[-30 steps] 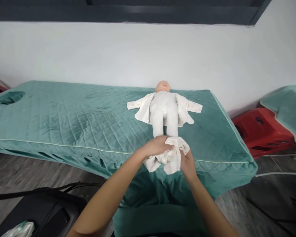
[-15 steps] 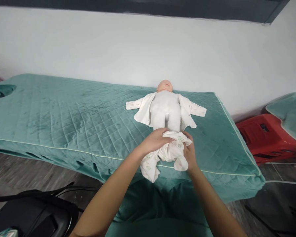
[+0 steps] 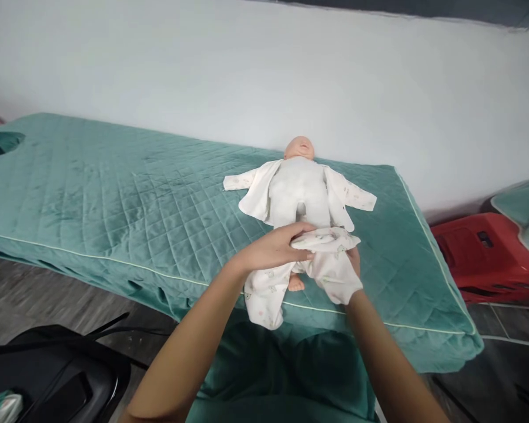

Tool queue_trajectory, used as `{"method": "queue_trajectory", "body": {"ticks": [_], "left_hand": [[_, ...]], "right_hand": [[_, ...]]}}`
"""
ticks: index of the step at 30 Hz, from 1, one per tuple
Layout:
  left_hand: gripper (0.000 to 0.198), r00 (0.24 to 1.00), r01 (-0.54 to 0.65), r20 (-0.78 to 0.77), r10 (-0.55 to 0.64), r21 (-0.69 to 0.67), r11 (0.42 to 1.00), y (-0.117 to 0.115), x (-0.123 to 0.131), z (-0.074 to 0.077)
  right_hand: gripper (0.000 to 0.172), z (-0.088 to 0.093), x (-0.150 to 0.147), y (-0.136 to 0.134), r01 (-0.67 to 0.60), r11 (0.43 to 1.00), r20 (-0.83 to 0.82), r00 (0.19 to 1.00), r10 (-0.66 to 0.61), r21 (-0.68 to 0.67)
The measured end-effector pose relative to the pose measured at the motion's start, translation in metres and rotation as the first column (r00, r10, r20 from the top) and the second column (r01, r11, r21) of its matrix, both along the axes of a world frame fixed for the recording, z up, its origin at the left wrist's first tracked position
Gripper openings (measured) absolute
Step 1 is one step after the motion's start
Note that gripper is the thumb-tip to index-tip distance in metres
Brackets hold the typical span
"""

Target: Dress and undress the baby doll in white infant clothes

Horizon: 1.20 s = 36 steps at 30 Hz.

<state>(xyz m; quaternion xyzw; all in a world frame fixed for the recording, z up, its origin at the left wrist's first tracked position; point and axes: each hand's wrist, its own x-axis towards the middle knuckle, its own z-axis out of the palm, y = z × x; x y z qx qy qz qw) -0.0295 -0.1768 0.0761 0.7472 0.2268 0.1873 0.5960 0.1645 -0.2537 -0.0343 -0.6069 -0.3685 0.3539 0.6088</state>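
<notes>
The step in hand looks like fitting the small printed trousers (image 3: 337, 273) to the doll (image 3: 297, 183), which lies on its back towards the right of the green padded bed (image 3: 158, 200), head far, legs near, an open white jacket (image 3: 258, 191) spread under it. The trousers are bunched over the lower legs, one leg trailing left past the bed's near edge. The left hand (image 3: 282, 249) has its thumb and fingers closed on the waistband's left side; the right hand (image 3: 355, 259) is mostly masked by the cloth at the right trouser leg, so I cannot tell how far open it is or what it grips. The next move seems to call for lining up a foot with a leg opening. One bare foot (image 3: 296, 283) shows below the waistband; the other is hidden, and whether the right forearm runs through or behind the cuff is unclear
</notes>
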Motion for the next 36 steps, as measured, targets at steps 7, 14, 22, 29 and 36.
{"method": "queue_trajectory", "body": {"ticks": [7,14,22,29,36], "left_hand": [[0.038,0.924,-0.382,0.133,0.36,0.24,0.892,0.017,0.017,-0.021],[0.037,0.908,-0.41,0.169,0.382,0.537,0.737,0.032,0.037,-0.026],[0.031,0.881,-0.473,0.136,0.453,0.302,0.828,0.036,0.033,-0.024],[0.044,0.987,-0.145,0.025,0.157,-0.261,0.954,0.041,-0.021,-0.027],[0.031,0.985,-0.143,0.052,0.166,-0.301,0.943,0.04,-0.028,-0.045]], "right_hand": [[0.04,0.019,0.005,0.009,0.011,1.0,-0.055,0.998,-0.01,0.011],[0.034,0.006,0.003,0.007,0.01,0.998,-0.112,0.994,-0.002,0.07],[0.027,0.012,0.012,0.027,0.164,0.986,0.165,0.973,-0.163,0.009],[0.027,0.015,0.009,0.024,0.091,0.985,0.332,0.934,-0.136,0.149],[0.047,0.056,0.005,0.014,-0.419,0.893,0.73,0.661,0.173,0.168]]}}
